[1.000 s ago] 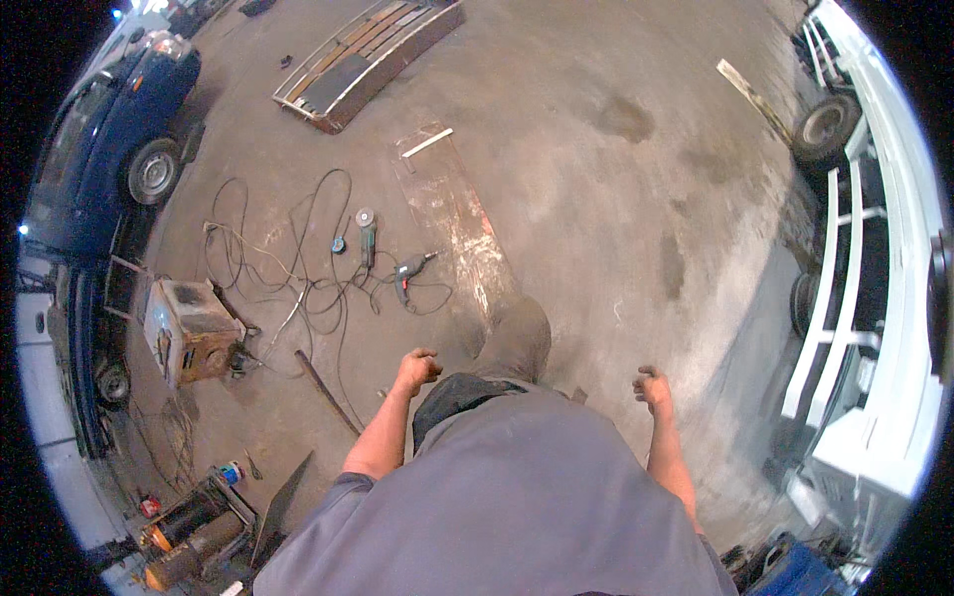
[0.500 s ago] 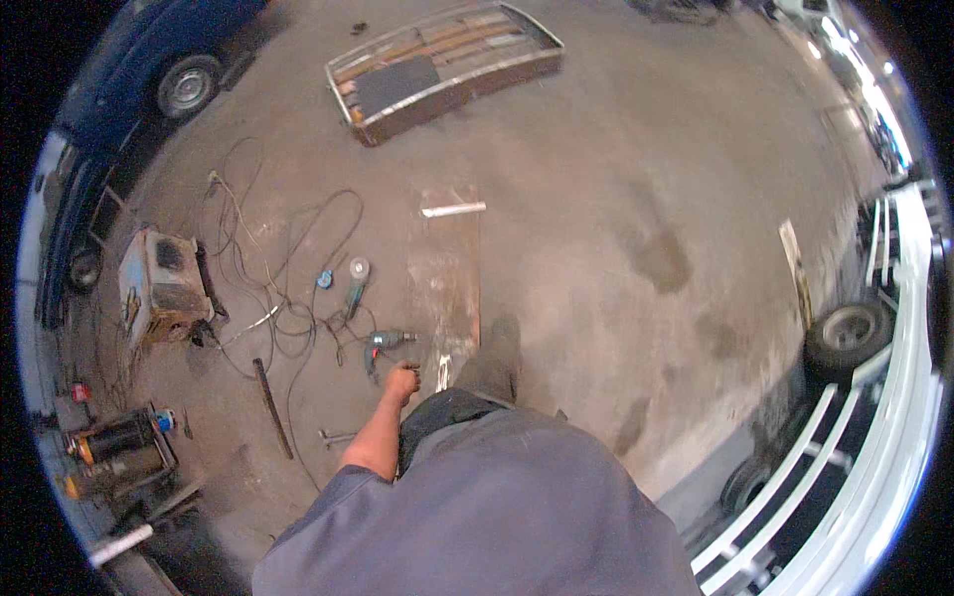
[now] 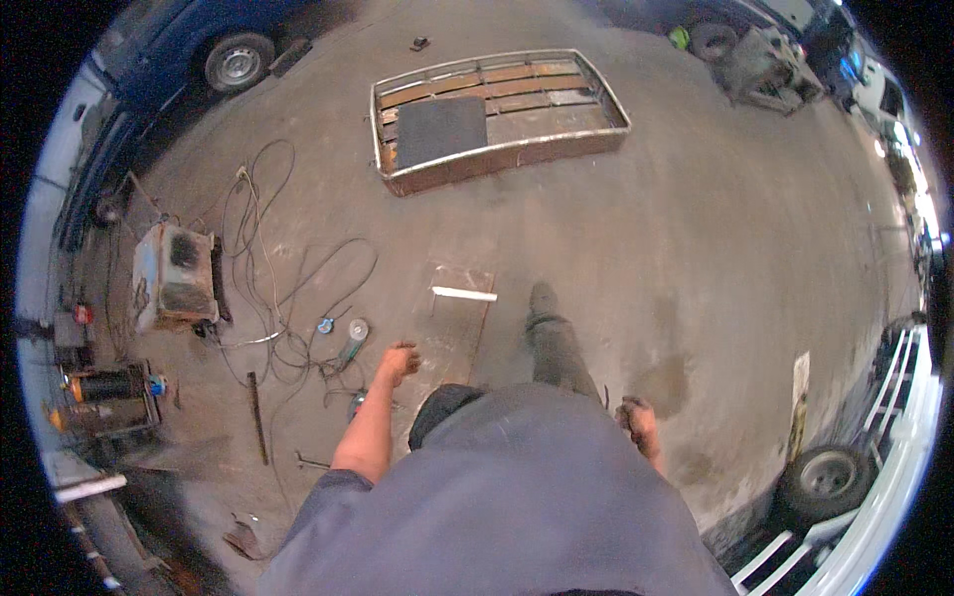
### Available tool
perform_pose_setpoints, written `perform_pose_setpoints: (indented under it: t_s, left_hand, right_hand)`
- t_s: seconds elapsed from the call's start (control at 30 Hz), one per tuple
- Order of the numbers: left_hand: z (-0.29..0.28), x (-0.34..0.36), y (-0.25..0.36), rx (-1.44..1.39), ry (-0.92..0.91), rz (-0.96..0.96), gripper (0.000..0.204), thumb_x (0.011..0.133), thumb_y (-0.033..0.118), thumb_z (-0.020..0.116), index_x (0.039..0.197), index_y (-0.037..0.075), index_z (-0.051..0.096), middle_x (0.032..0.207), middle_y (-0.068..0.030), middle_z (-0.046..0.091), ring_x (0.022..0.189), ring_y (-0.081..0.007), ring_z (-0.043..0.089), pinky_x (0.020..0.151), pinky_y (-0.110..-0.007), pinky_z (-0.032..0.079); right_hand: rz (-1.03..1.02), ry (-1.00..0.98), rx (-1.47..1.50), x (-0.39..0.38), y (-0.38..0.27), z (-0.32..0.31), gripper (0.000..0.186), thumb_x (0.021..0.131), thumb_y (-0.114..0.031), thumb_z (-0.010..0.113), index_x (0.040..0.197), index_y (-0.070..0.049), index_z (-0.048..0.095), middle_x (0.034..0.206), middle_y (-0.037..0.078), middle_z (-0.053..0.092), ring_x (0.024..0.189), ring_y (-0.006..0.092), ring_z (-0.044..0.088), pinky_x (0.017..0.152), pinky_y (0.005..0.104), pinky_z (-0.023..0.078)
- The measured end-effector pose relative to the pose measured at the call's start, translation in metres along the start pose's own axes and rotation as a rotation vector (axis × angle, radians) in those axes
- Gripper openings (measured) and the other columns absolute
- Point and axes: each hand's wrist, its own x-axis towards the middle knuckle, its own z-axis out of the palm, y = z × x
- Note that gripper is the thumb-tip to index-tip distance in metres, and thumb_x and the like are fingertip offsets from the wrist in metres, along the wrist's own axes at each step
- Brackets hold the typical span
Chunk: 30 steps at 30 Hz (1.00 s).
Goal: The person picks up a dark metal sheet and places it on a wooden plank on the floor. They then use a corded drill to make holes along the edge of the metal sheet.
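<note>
My left hand (image 3: 399, 365) hangs over the floor beside a worn flat sheet (image 3: 459, 333), its fingers loosely bent and partly apart, with nothing visible in it. A short white strip (image 3: 464, 294) lies across the sheet. My right hand (image 3: 637, 418) is at my right side with darkened, curled fingers; what they hold, if anything, cannot be made out. Closest to my left hand is an angle grinder (image 3: 353, 341) on the floor. A drill (image 3: 356, 403) is partly hidden behind my left forearm. My leg (image 3: 558, 350) is stretched forward, right of the sheet.
Ahead lies a metal-framed tray with wooden slats (image 3: 507, 149). Tangled cables (image 3: 283, 308), a boxy machine (image 3: 179, 276) and a dark bar (image 3: 258, 417) are at the left. A dark vehicle's wheel (image 3: 239, 62) stands far left; a loose-looking wheel (image 3: 827, 474) and white rails (image 3: 899, 387) are at the right.
My view has shifted, so the floor things appear lower. One leg is now stretched forward. My right hand has come into view, and the drill is now mostly hidden by my left arm.
</note>
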Motion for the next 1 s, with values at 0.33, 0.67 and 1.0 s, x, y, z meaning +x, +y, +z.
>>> perform_pose_setpoints:
  t_s: [0.33, 0.67, 1.0]
  left_hand:
    - [0.112, 0.006, 0.199, 0.121, -0.063, 0.117, 0.056, 0.091, 0.031, 0.065, 0.141, 0.01, 0.05, 0.126, -0.0146, 0.063, 0.108, -0.0282, 0.063, 0.087, -0.041, 0.054]
    - [0.214, 0.245, 0.4, 0.695, -0.085, 0.144, 0.08, 0.089, 0.048, 0.063, 0.148, 0.0, 0.039, 0.149, -0.0228, 0.046, 0.137, -0.0393, 0.045, 0.113, -0.044, 0.038]
    - [0.239, 0.307, 0.474, 0.479, 0.131, -0.006, 0.088, 0.084, 0.043, 0.071, 0.151, 0.001, 0.032, 0.151, -0.0349, 0.033, 0.138, -0.05, 0.036, 0.113, -0.048, 0.037]
  right_hand:
    - [-0.267, -0.211, -0.661, 0.252, -0.467, 0.103, 0.037, 0.089, -0.018, 0.062, 0.122, -0.001, 0.062, 0.094, 0.013, 0.07, 0.081, 0.0201, 0.066, 0.067, 0.0347, 0.055]
    - [-0.207, -0.454, -0.51, 0.416, -0.679, 0.339, 0.039, 0.092, -0.014, 0.059, 0.128, 0.001, 0.057, 0.099, 0.01, 0.066, 0.084, 0.0185, 0.064, 0.072, 0.035, 0.056]
    - [-0.206, -0.518, -0.841, 0.619, -0.682, 0.505, 0.045, 0.089, -0.018, 0.063, 0.129, 0.002, 0.058, 0.1, 0.015, 0.069, 0.091, 0.0236, 0.067, 0.078, 0.0367, 0.056]
